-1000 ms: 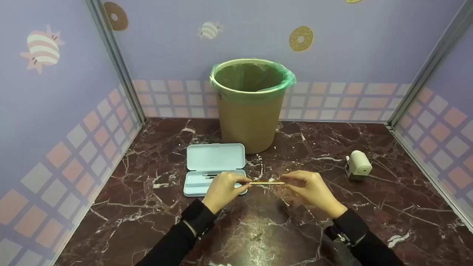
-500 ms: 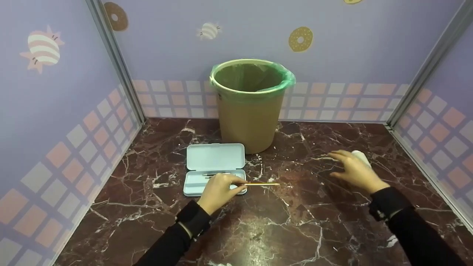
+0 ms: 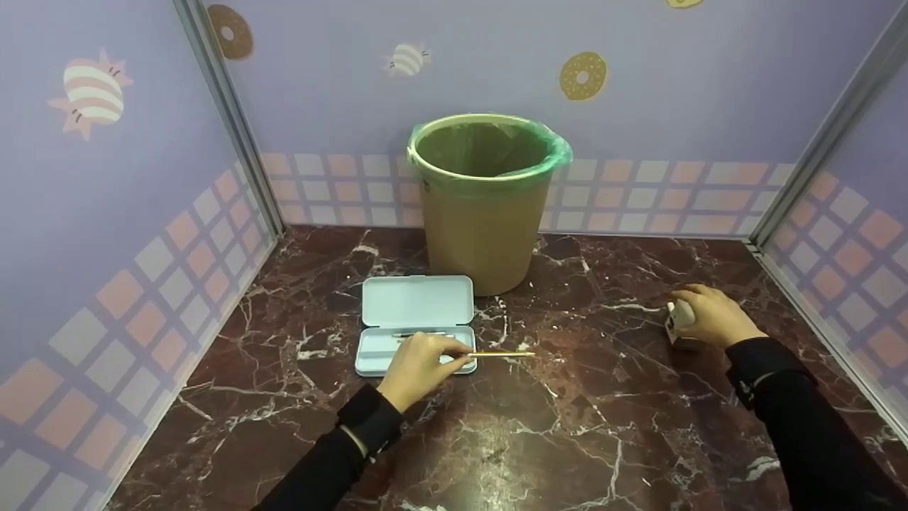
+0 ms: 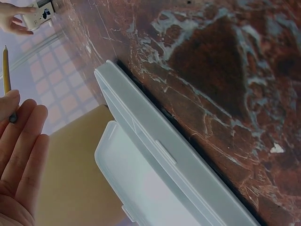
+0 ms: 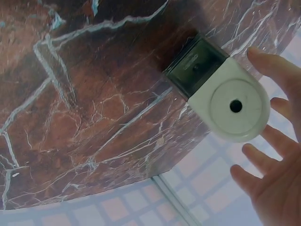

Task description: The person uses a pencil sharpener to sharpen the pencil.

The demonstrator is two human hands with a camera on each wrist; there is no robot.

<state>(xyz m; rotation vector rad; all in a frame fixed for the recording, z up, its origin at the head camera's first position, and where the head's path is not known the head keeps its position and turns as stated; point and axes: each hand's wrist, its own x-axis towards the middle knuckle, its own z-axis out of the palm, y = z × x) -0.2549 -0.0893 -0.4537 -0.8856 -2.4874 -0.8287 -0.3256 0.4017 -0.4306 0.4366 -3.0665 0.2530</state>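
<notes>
Fingers of your left hand (image 3: 420, 365) pinch the pencil (image 3: 502, 353) near the pencil case (image 3: 417, 301); your right hand (image 3: 720, 317), loosely spread, is round the sharpener (image 5: 223, 92) — contact unclear. An off-centre grab could tip it.

Head looks down; closer wrist views share sharpener (image 5: 217, 88).

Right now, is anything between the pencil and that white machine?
Nothing visible: between the pencil in the left hand and the white machine lies open tabletop; the right hand at the machine does not cover its round hole.
</notes>
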